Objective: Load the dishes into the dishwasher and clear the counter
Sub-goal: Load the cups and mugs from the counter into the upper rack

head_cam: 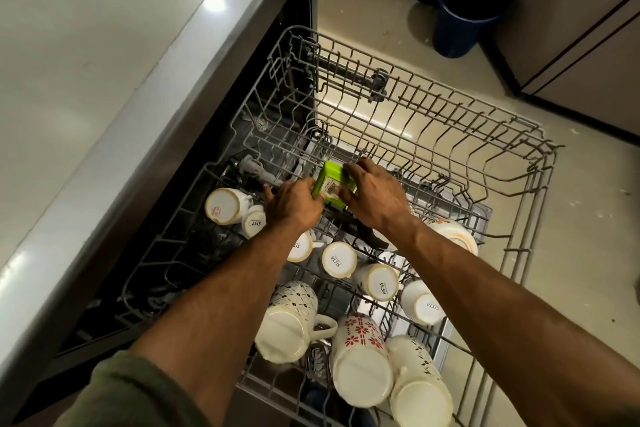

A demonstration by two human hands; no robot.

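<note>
Reaching over the pulled-out wire rack [512,135] of the dishwasher, beneath the grey counter [86,62]. Standing upside down along the rack's near rows: white mugs [360,360]. Sitting on the floor beyond: a blue bucket [467,10]. Gripping a green box [332,184] between them above the rack's middle: left hand [294,201] and right hand [374,198], close together.

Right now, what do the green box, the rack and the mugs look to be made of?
Green box, held by the left hand and the right hand: likely plastic, going by its bright uniform colour and moulded edges. Rack: thin grey wire, probably coated metal. Mugs: probably glazed ceramic, glossy white with printed patterns and unglazed-looking base rims.
</note>
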